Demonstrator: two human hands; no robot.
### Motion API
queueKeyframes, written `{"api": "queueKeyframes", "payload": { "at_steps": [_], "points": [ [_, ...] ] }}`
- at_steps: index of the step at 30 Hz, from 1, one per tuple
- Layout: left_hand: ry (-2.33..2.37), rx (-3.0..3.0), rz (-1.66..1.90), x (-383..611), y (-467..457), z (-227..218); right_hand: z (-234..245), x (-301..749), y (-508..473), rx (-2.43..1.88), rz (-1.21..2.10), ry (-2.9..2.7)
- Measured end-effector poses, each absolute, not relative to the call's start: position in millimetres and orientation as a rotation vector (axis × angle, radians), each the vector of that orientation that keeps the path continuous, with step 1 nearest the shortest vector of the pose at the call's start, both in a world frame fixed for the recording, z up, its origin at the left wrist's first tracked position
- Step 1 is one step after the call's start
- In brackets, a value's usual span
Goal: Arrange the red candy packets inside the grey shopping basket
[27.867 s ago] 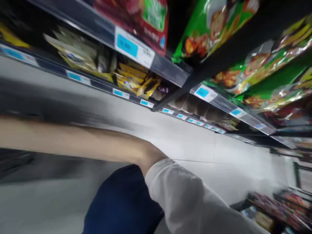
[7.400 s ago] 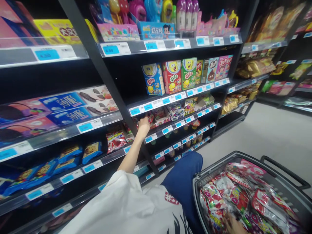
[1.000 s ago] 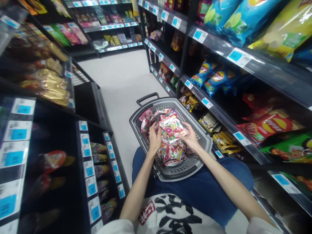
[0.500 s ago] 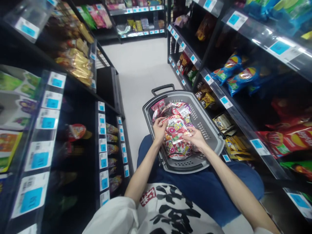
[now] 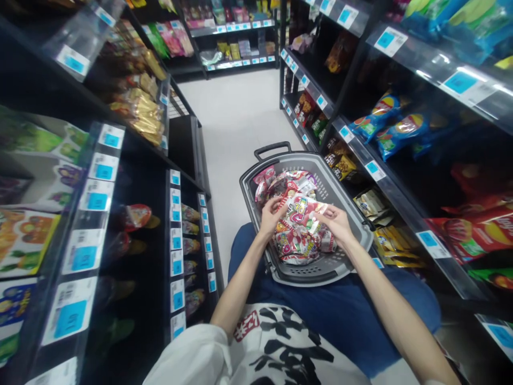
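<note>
A small red-and-white candy bag (image 5: 303,210) with bold pink lettering is held between both hands, above other packets. My left hand (image 5: 273,216) pinches its left edge; my right hand (image 5: 333,220) grips its right edge. Beneath it, a grey shopping basket (image 5: 344,200) with a dark handle rests at my lap. Inside lie several shiny snack bags, among them a pink packet (image 5: 264,179) at the far left and a colourful bag (image 5: 298,247) at the near side. Part of the basket's contents is hidden by my hands and the held bag.
Dark shelves with blue price tags (image 5: 176,262) line the left side. On the right, shelves hold blue chip bags (image 5: 403,131), red chip bags (image 5: 476,230) and yellow packets (image 5: 395,243). A pale floor (image 5: 236,104) runs between them to a back shelf (image 5: 240,51).
The held candy bag has turned, its right side rising, and shifted slightly right along with both hands. The whole view has drifted a little to the left.
</note>
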State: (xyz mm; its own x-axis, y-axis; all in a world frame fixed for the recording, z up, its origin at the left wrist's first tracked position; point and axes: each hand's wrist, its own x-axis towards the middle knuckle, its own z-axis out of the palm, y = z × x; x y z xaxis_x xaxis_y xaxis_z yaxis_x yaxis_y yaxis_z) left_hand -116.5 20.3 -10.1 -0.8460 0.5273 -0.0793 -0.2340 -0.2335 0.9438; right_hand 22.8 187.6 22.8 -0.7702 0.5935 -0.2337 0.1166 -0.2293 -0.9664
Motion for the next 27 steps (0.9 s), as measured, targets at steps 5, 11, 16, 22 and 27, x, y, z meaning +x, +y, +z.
{"api": "queueKeyframes", "payload": {
  "at_steps": [5,11,16,22,27],
  "points": [
    [1.656,0.537,1.949,-112,20,-12,21,21,190,-0.871,2.018,-1.571],
    [1.957,0.513,1.976,-120,19,-24,15,15,190,-0.808,2.017,-1.622],
    [2.403,0.803,1.872,-121,22,-17,10,6,187,-0.736,2.063,-1.659],
    [2.500,1.089,1.819,-119,28,-14,13,7,177,-0.657,1.778,-2.101],
    [2.416,1.060,1.904,-120,24,-13,17,20,182,0.123,0.888,-2.528]
  ]
}}
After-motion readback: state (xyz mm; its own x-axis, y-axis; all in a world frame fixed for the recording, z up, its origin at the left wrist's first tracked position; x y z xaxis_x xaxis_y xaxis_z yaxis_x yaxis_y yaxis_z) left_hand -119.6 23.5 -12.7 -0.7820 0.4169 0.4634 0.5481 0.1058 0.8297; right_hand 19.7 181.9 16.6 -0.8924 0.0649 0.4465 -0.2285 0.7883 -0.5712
